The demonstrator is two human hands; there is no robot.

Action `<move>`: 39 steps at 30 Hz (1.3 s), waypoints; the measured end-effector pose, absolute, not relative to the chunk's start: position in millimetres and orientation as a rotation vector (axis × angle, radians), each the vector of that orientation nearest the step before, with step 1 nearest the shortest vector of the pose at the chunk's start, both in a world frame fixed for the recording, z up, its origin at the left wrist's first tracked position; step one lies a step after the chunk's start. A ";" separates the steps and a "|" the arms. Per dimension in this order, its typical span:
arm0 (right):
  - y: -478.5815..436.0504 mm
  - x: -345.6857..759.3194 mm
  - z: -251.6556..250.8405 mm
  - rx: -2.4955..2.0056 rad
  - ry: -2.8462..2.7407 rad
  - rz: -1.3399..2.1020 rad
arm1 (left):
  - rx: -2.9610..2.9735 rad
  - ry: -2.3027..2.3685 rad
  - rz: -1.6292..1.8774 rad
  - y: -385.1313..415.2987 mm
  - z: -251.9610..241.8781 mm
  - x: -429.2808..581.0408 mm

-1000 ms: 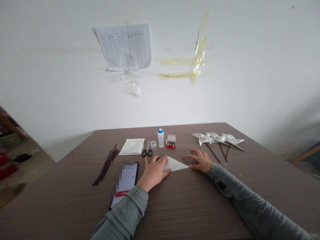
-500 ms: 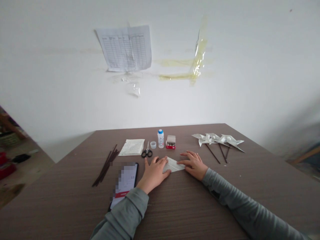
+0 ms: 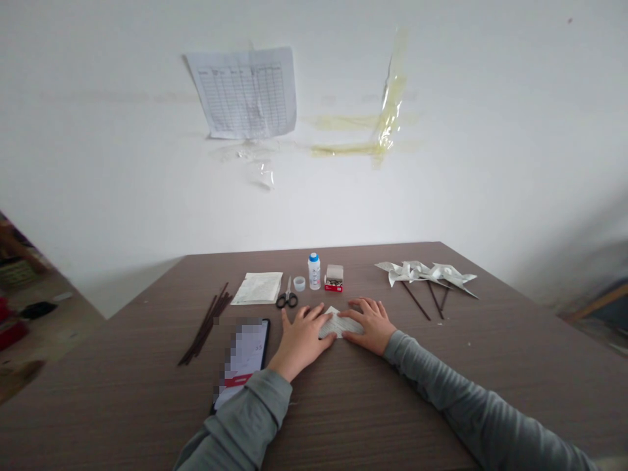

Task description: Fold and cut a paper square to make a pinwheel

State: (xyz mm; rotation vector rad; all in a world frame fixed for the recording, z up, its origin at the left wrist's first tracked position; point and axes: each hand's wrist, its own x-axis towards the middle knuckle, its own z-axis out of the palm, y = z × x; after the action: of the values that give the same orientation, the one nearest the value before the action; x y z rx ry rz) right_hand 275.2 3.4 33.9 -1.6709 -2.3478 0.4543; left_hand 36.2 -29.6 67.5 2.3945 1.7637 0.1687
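Note:
A folded piece of printed white paper lies on the brown table in front of me. My left hand rests flat on its left part, fingers spread. My right hand lies flat over its right part, fingers stretched toward the left hand. Both hands are open and press the paper down; much of the paper is hidden under them.
Black scissors, a small cap, a glue bottle and a red box of pins stand behind. A paper stack, dark sticks, a phone sit left; finished paper pinwheels right.
My right hand has slid left along the paper, from past its right tip to on top of it, close to the left hand. The left hand stayed in place.

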 end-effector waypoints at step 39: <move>6.3 280.6 39.0 -1.669 -2.412 0.492 | 2.312 1.888 -0.042 -49.6 100.6 10.9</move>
State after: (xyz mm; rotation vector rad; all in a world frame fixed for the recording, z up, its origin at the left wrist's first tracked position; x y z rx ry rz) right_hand 280.6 6.3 39.0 -1.6690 -2.4117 0.4923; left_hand 10.9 -49.6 100.6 2.3122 1.8885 -0.0417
